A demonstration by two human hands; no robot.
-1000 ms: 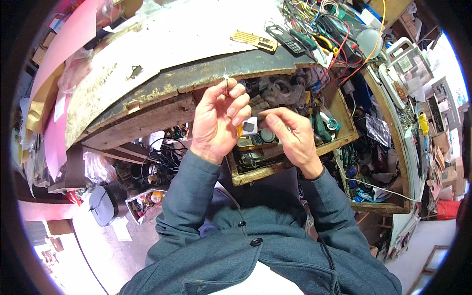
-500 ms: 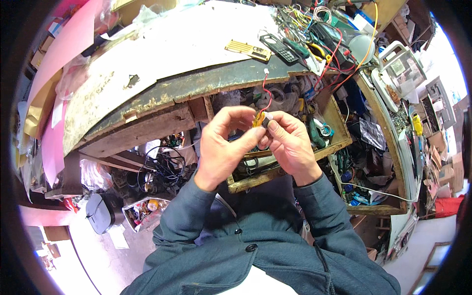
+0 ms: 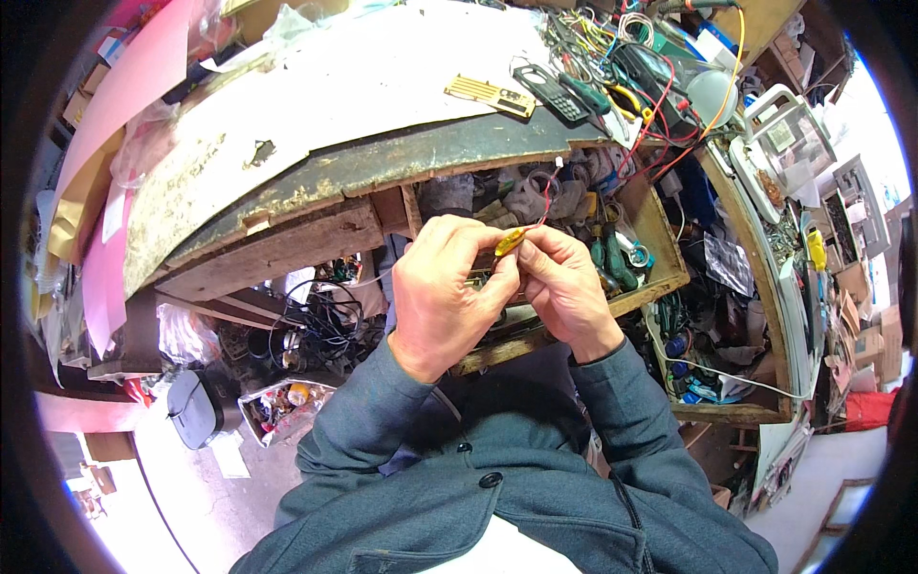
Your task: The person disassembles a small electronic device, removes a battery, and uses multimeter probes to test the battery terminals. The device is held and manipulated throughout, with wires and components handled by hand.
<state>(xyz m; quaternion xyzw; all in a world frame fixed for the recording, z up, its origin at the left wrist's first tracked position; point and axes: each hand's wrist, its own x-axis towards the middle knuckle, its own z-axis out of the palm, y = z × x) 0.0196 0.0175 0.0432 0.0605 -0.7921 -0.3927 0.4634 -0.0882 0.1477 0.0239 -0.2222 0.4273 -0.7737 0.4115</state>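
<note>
Between my two hands, above the open drawer, is a small yellow-wrapped part (image 3: 510, 242) with a thin red lead (image 3: 547, 206). The lead rises to a small white plug (image 3: 558, 162) hanging loose over the drawer. My left hand (image 3: 445, 287) is closed, thumb and fingers pinching the part from its left side. My right hand (image 3: 566, 287) is closed on the right side, its thumb and fingertips at the end where the lead comes out. Fingertips cover much of the part, so I cannot make out its exact kind.
The open wooden drawer (image 3: 626, 299) holds screwdrivers and other tools. On the bench ahead lie a yellow perforated plate (image 3: 491, 95), a black phone-like casing (image 3: 552, 92), pliers (image 3: 631, 100) and tangled wires. A box of scraps (image 3: 287, 411) stands on the floor at left.
The part has been turned in my fingers, and its yellow face now shows more. Its lead and plug have swung right and lower. My left hand has moved slightly to the right.
</note>
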